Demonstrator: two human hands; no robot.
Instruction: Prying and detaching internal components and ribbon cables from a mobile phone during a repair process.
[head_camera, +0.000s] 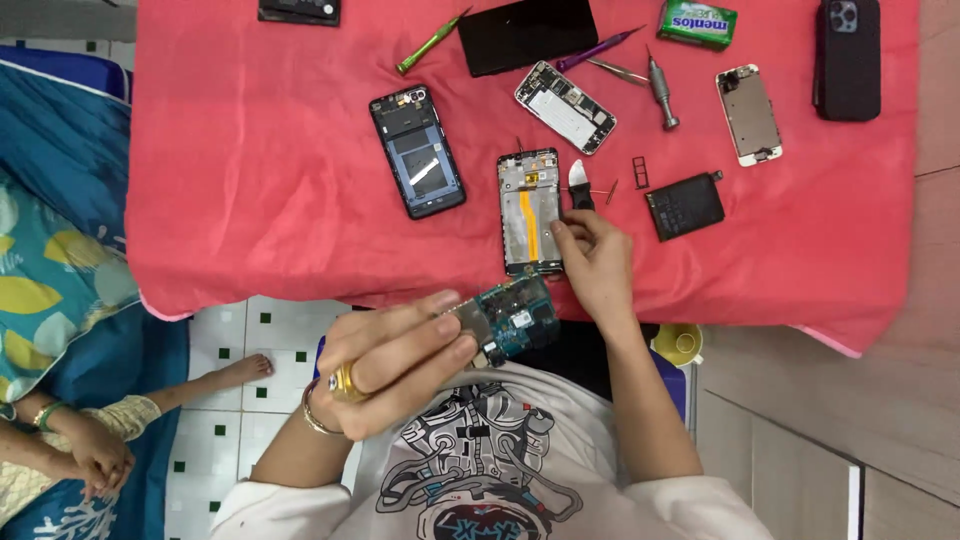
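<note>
Disassembly looks well advanced, judging by how the parts lie. Left hand (400, 365) is closed around a teal circuit board (512, 320), lifted clear of the red cloth (250, 180) and held just past the cloth's near edge, over the person's chest. Right hand (595, 265) rests near that same edge with fingertips narrowed on the lower right side of the stripped phone frame (530, 212); what else it pinches, if anything, I cannot tell. A small white-tipped pry tool (579, 183) lies just beside those fingers.

Already out, it seems: the board, a black battery (685, 205) to the right of the frame, and a back shell (418, 150) to its left. Left to do, as far as can be judged, is whatever remains fixed in the frame, where an orange flex strip shows.

The board's long axis runs slantwise, its free end pointing up and right toward the frame's lower end. The frame's long axis runs from the far edge to the near edge, camera end toward the far edge.
</note>
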